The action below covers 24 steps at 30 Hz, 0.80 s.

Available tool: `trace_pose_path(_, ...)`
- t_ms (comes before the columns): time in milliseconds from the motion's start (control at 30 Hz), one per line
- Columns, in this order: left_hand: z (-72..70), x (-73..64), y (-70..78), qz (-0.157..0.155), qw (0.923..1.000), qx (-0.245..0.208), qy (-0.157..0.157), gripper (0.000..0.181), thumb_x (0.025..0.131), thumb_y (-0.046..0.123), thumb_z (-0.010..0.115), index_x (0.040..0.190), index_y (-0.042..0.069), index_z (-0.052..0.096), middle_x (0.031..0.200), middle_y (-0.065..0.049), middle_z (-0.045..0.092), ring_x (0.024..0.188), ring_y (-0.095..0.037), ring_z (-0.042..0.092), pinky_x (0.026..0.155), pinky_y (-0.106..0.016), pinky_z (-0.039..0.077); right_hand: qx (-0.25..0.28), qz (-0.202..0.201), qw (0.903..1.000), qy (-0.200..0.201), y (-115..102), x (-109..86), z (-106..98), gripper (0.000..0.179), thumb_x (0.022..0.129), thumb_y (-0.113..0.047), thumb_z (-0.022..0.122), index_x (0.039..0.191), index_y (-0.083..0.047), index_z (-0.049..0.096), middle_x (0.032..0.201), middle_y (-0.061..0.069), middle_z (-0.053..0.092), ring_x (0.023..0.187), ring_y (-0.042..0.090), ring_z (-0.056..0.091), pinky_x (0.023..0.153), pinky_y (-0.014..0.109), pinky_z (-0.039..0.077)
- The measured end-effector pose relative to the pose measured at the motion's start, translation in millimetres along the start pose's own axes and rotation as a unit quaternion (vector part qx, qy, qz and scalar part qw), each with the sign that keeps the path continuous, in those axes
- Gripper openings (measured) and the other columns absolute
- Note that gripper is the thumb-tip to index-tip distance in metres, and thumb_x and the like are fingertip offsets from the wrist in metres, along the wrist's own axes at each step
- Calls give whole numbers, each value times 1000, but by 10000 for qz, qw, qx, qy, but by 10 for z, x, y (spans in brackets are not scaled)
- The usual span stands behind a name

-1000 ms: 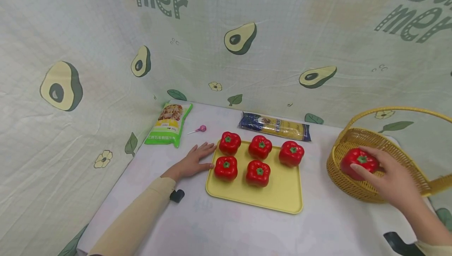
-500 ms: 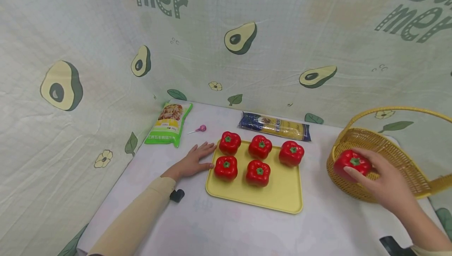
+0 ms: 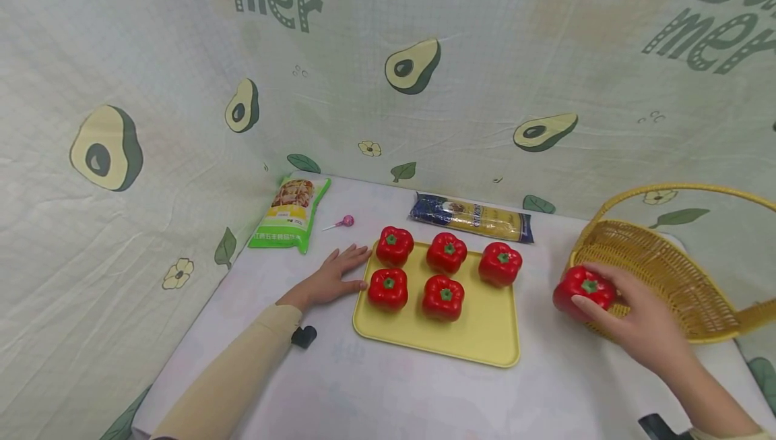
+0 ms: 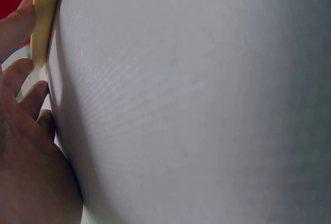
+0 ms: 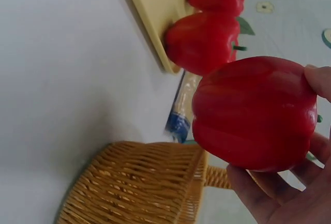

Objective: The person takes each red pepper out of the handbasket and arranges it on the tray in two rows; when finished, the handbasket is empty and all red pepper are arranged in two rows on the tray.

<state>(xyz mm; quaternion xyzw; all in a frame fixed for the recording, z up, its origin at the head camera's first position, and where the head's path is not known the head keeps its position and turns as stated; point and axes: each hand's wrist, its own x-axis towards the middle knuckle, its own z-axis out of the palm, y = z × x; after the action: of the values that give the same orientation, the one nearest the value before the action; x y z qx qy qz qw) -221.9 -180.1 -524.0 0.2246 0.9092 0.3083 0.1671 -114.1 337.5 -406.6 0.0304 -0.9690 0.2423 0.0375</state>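
Observation:
My right hand [image 3: 636,319] grips a red bell pepper [image 3: 585,292] by its sides, over the left rim of a wicker basket [image 3: 667,271] in the head view. The right wrist view shows that bell pepper [image 5: 256,113] between thumb and fingers, raised above the white table. On a yellow tray [image 3: 479,332] stand several more red bell peppers [image 3: 444,297], stems up, in two rows. My left hand [image 3: 330,278] lies with spread fingers on the table, fingertips at the tray's left edge. In the left wrist view the fingers [image 4: 35,100] are beside the tray's rim [image 4: 44,17].
A blue and yellow pack of pasta [image 3: 473,217] lies behind the tray. At the back left are a green food bag [image 3: 291,214] and a pink lollipop [image 3: 347,220]. The basket's tall handle [image 3: 685,188] arches over its opening. A patterned cloth hangs behind the table.
My right hand has carried the bell pepper leftward, from over the basket's inside to its left rim. The left hand and the tray have stayed still.

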Motion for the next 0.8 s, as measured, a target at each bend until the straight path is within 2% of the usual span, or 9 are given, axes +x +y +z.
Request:
trace_pose_path(200, 0, -1, 2, 0, 10000, 15, 1, 80, 96, 51, 65, 162, 25, 29, 168, 1, 24, 158, -22, 4, 126, -50, -4, 105, -108, 9999, -60, -66, -23, 113, 72, 89, -40, 79, 145, -5, 50, 135, 28, 51, 114, 49, 50, 80, 67, 56)
trace_pose_path(500, 1, -6, 0, 35, 10000, 20, 16, 79, 96, 50, 65, 162, 25, 29, 168, 0, 24, 158, -23, 4, 126, -50, -4, 301, -289, 9989, -190, -147, -26, 277, 71, 87, -43, 80, 142, -7, 53, 137, 25, 53, 118, 47, 51, 80, 64, 57)
trace_pose_path(800, 10, -4, -13, 66, 10000, 57, 32, 80, 96, 50, 65, 162, 24, 28, 169, 0, 24, 158, -23, 4, 126, -50, -4, 382, -360, 9977, -438, -256, -23, 405, 71, 87, -52, 77, 142, -13, 56, 140, 24, 54, 123, 46, 51, 87, 66, 54)
